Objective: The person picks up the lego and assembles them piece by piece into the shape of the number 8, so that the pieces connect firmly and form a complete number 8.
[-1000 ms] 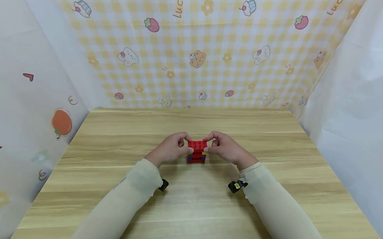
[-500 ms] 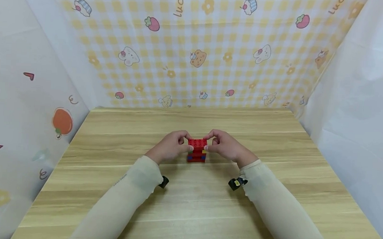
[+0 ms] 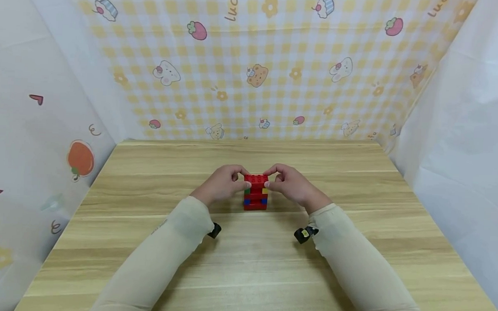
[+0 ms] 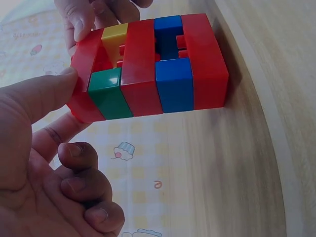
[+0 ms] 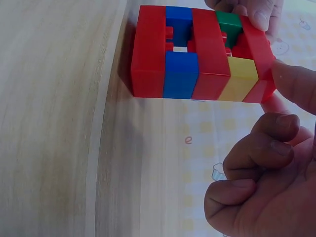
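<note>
A small tower of toy building bricks [image 3: 256, 196] is between both hands, over the middle of the table. Its top red brick [image 3: 256, 185] has studs on top. Below it a green brick [image 4: 111, 94] and a yellow brick [image 5: 238, 79] stand apart at the two ends. Under these come a middle red brick [image 4: 142, 69], two blue bricks [image 4: 174, 86] with a gap between, and a bottom red brick [image 4: 210, 89]. My left hand [image 3: 221, 185] pinches the top brick's left end between thumb and index finger. My right hand [image 3: 295, 187] pinches its right end likewise.
The wood-grain table [image 3: 253, 265] runs back to a yellow-checked cloth [image 3: 218, 81] with cartoon prints. White sheets hang at left [image 3: 35, 134] and right [image 3: 455, 158]. Black wrist cameras [image 3: 305, 234] sit below the cuffs.
Both hands have moved slightly up in the head view, with the top brick. More of the tower's front now shows, including the green brick. Both pinches have stayed on the top brick.
</note>
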